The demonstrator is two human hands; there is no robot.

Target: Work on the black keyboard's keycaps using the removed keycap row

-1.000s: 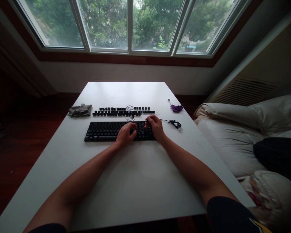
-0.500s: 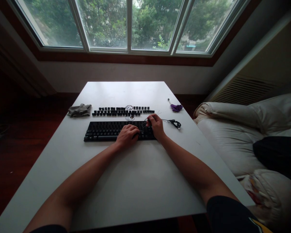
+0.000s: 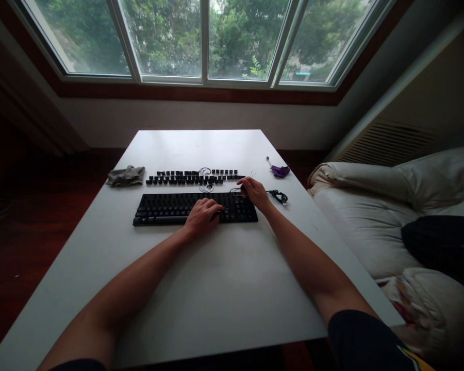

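A black keyboard (image 3: 162, 208) lies across the white table in front of me. My left hand (image 3: 203, 214) rests on its right-of-middle part, fingers stretched out over the keys. Over the number-pad end, my right hand (image 3: 253, 192) is closed on a thin wire keycap puller (image 3: 252, 174); wire shows above the fingers and towards the keys. Whether a keycap sits in the wire is too small to tell. Beyond the keyboard, loose black keycaps (image 3: 178, 180) stand in two rows, with a round clear dish (image 3: 206, 188) by the front row.
On the left lies a crumpled grey cloth (image 3: 126, 176). A purple cloth (image 3: 280, 171) with a small white-handled brush (image 3: 268, 161) is at the back right, near a coiled black cable (image 3: 279, 196). A pale sofa (image 3: 355, 206) stands beside the table (image 3: 232, 288).
My right hand has moved a little to the right and up with the keycap puller, uncovering more of the number-pad end. My left hand has stayed about where it was.
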